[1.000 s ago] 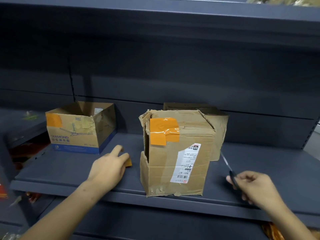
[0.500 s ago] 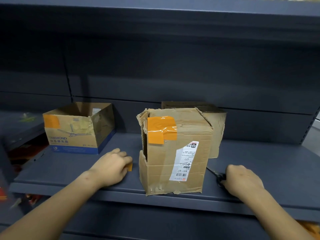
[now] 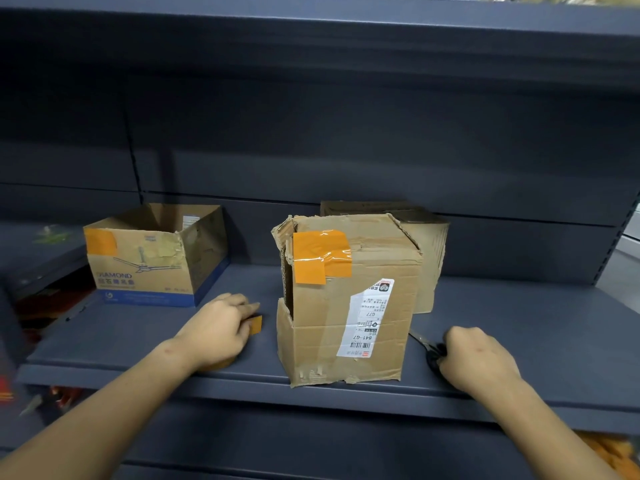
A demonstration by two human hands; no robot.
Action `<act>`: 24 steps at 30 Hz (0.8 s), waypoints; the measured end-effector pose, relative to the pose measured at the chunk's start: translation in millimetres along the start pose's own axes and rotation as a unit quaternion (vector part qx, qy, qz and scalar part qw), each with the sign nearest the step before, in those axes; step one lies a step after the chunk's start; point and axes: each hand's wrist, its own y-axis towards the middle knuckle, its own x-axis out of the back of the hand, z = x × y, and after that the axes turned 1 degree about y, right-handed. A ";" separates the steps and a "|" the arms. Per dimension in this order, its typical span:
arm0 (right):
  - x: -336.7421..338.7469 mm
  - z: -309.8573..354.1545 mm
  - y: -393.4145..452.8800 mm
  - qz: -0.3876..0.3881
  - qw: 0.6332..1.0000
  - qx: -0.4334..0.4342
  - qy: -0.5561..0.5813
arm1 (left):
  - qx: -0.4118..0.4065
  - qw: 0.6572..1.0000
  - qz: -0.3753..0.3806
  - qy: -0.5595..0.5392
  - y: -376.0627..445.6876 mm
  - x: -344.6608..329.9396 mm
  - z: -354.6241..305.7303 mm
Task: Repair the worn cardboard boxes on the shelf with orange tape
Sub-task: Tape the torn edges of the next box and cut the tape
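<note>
Between hands on shelf: taped box; left hand grips orange tape, right hand grips scissors.

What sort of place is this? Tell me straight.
Probably a stockroom or shop storage aisle: dark metal shelf units with slotted uprights, worn shipping boxes, one bearing a barcode label, more goods below.
</note>
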 end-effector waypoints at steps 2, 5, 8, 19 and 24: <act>-0.7 -1.1 -0.9 -0.001 1.000 0.001 0.003 | 0.010 0.999 -0.009 -0.044 0.2 2.4 0.7; -1.9 -2.1 -1.7 -0.006 1.000 0.000 0.009 | 0.037 0.993 -0.046 -0.100 0.1 7.0 1.7; -3.2 -1.8 -3.3 -0.016 1.000 -0.003 0.021 | 0.065 0.985 -0.090 -0.131 1.8 14.8 1.7; 56.7 21.5 -5.6 -0.265 0.870 0.130 0.395 | 0.028 0.903 -0.347 -0.252 -0.9 84.2 -60.0; 87.7 55.1 -13.9 -0.327 0.802 0.283 0.413 | -0.030 0.883 -0.356 -0.303 -1.1 101.9 -98.2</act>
